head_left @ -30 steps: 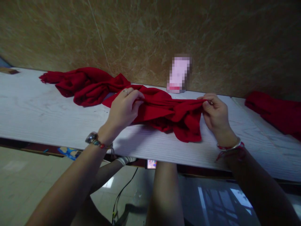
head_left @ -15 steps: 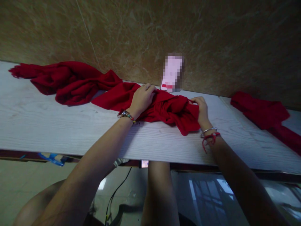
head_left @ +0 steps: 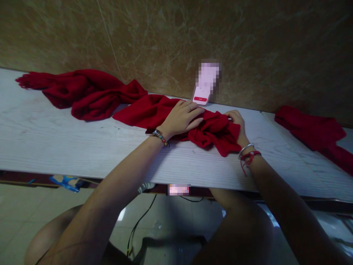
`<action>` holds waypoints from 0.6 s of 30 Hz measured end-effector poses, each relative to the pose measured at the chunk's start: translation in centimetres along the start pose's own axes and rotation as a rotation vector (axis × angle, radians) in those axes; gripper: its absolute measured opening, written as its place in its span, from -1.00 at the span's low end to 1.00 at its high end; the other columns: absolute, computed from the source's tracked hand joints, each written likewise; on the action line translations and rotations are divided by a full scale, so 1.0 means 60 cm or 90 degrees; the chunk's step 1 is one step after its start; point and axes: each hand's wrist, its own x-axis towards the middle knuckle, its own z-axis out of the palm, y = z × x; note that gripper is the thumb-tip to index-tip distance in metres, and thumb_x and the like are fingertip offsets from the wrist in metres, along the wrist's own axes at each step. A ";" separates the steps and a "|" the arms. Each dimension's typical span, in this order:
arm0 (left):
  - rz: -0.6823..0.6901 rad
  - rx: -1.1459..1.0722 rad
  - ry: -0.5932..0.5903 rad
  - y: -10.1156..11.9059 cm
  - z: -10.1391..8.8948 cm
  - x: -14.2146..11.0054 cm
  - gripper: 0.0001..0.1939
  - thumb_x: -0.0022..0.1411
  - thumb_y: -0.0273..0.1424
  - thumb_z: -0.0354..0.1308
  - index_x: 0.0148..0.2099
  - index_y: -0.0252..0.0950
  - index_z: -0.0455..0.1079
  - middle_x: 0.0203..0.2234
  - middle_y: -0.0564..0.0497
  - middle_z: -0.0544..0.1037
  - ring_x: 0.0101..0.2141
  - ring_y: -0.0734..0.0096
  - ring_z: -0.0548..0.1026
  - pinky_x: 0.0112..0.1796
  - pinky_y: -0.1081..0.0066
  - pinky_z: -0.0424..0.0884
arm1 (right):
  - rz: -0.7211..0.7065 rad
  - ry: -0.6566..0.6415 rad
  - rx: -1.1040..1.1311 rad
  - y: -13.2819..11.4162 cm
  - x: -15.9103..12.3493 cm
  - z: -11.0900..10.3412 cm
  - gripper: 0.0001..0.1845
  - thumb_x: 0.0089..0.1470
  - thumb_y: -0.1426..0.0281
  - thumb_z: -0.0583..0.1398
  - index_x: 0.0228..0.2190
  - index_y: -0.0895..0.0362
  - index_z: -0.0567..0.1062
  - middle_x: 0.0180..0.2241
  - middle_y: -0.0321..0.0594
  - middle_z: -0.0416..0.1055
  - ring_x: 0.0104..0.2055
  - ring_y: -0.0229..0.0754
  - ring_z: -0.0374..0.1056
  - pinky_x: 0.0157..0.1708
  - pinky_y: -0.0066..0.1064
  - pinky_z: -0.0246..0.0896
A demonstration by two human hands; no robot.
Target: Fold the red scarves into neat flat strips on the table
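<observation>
A long red scarf (head_left: 138, 111), fringed at its left end, lies crumpled along the white table. My left hand (head_left: 183, 117) rests on top of its bunched middle, fingers stretched out and slightly spread. At the scarf's right end, my right hand (head_left: 237, 123) has its fingers curled round the far edge of the cloth; part of its grip is hidden by the folds. Just beyond my left fingertips a phone (head_left: 202, 92) with a lit, blurred screen leans on the wall.
Another red cloth piece (head_left: 310, 129) lies at the right by the marbled wall (head_left: 154, 40). The white table's (head_left: 68, 147) front edge runs above my legs. Below it show a blue packet (head_left: 66, 182), a small blurred screen (head_left: 178, 189) and a black cable (head_left: 138, 222).
My left hand has slid right along the scarf, and its fingers have spread. My right hand keeps its place at the scarf's end. One leg has shifted right; the view has moved slightly.
</observation>
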 end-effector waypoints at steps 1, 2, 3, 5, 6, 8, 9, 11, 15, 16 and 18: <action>0.002 -0.002 -0.009 0.000 0.001 0.000 -0.64 0.35 -0.23 -0.13 -0.01 -0.28 0.37 -0.15 -0.10 0.48 -0.08 0.19 0.38 -0.08 0.20 0.23 | 0.003 -0.003 -0.001 -0.001 0.000 0.000 -0.93 -0.08 0.36 0.16 -0.56 0.00 0.38 -0.46 -0.25 0.30 -0.37 -0.11 0.24 -0.48 -0.28 0.24; -0.002 -0.003 -0.012 -0.001 0.003 0.000 -0.64 0.35 -0.23 -0.13 -0.01 -0.29 0.37 -0.15 -0.11 0.48 -0.09 0.19 0.38 -0.09 0.20 0.23 | 0.006 -0.004 -0.002 -0.002 0.001 0.000 -0.94 -0.08 0.37 0.17 -0.55 0.00 0.38 -0.46 -0.26 0.30 -0.37 -0.12 0.24 -0.48 -0.29 0.23; -0.008 -0.001 -0.013 -0.001 0.004 -0.001 -0.64 0.35 -0.24 -0.13 -0.01 -0.31 0.37 -0.16 -0.12 0.49 -0.10 0.20 0.38 -0.10 0.21 0.23 | 0.009 -0.003 -0.002 -0.003 0.001 0.001 -0.95 -0.09 0.38 0.17 -0.54 0.01 0.39 -0.46 -0.27 0.30 -0.37 -0.13 0.24 -0.47 -0.30 0.23; -0.022 0.009 -0.013 -0.002 0.005 -0.001 -0.67 0.35 -0.28 -0.13 -0.05 -0.31 0.38 -0.18 -0.12 0.49 -0.13 0.22 0.39 -0.12 0.24 0.23 | 0.014 0.001 0.001 -0.007 0.002 0.003 -0.97 -0.11 0.40 0.17 -0.54 0.02 0.39 -0.46 -0.28 0.30 -0.37 -0.15 0.24 -0.47 -0.32 0.22; -0.026 0.017 -0.012 -0.002 0.006 -0.001 -0.68 0.36 -0.30 -0.14 -0.07 -0.31 0.39 -0.19 -0.11 0.50 -0.14 0.24 0.40 -0.14 0.25 0.23 | 0.016 0.000 0.005 -0.009 0.002 0.005 -0.97 -0.12 0.40 0.17 -0.54 0.03 0.40 -0.46 -0.28 0.30 -0.37 -0.16 0.24 -0.47 -0.33 0.22; -0.027 0.034 -0.009 -0.002 0.006 -0.001 -0.68 0.37 -0.33 -0.16 -0.10 -0.29 0.39 -0.21 -0.10 0.50 -0.16 0.26 0.40 -0.16 0.28 0.23 | 0.017 -0.005 0.011 -0.012 0.002 0.006 -0.98 -0.13 0.39 0.18 -0.54 0.03 0.41 -0.45 -0.27 0.30 -0.37 -0.16 0.25 -0.47 -0.33 0.21; -0.025 0.043 -0.004 -0.002 0.006 -0.002 -0.68 0.38 -0.34 -0.17 -0.10 -0.29 0.39 -0.22 -0.09 0.51 -0.17 0.27 0.41 -0.17 0.29 0.23 | 0.017 -0.008 0.012 -0.013 0.002 0.007 -0.99 -0.13 0.39 0.18 -0.54 0.04 0.41 -0.44 -0.27 0.31 -0.37 -0.16 0.25 -0.46 -0.33 0.21; -0.022 0.054 0.011 -0.002 0.007 -0.003 -0.68 0.39 -0.34 -0.18 -0.11 -0.29 0.39 -0.23 -0.08 0.51 -0.18 0.28 0.41 -0.18 0.30 0.23 | 0.013 -0.015 0.010 -0.016 0.002 0.006 -0.98 -0.13 0.38 0.18 -0.52 0.05 0.43 -0.43 -0.25 0.31 -0.37 -0.17 0.26 -0.45 -0.32 0.22; -0.022 0.061 0.061 0.000 0.007 -0.009 -0.70 0.39 -0.34 -0.17 -0.11 -0.28 0.38 -0.23 -0.06 0.51 -0.18 0.29 0.42 -0.19 0.31 0.24 | -0.001 -0.026 -0.003 -0.021 0.003 0.006 -0.93 -0.10 0.36 0.19 -0.48 0.06 0.47 -0.40 -0.22 0.34 -0.32 -0.13 0.29 -0.34 -0.26 0.27; -0.022 0.060 0.073 0.000 0.007 -0.010 -0.70 0.39 -0.34 -0.17 -0.12 -0.28 0.38 -0.24 -0.06 0.51 -0.19 0.29 0.42 -0.19 0.31 0.24 | -0.005 -0.024 -0.005 -0.022 0.004 0.006 -0.91 -0.09 0.35 0.19 -0.45 0.06 0.48 -0.39 -0.22 0.35 -0.30 -0.12 0.30 -0.30 -0.24 0.28; -0.023 0.052 0.092 0.000 0.008 -0.013 -0.71 0.39 -0.35 -0.16 -0.13 -0.28 0.38 -0.25 -0.06 0.51 -0.20 0.30 0.42 -0.20 0.30 0.25 | -0.015 -0.017 -0.001 -0.024 0.004 0.009 -0.87 -0.06 0.32 0.18 -0.40 0.05 0.51 -0.35 -0.20 0.37 -0.25 -0.09 0.31 -0.23 -0.19 0.29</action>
